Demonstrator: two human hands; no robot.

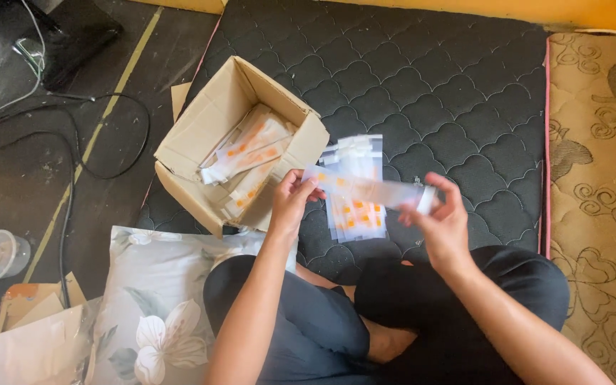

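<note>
Between the two hands a clear plastic sleeve is stretched level: the left hand pinches one end, the right hand pinches the other. Just beneath lies a stack of similar sleeves with orange marks on the black quilted mattress. Left of that, an open cardboard box holds more. Keeping both pinches at the very edges should hold the film flat and uncreased.

Clear packets with orange marks lie on a black quilted mattress beside a white floral pillow.
</note>
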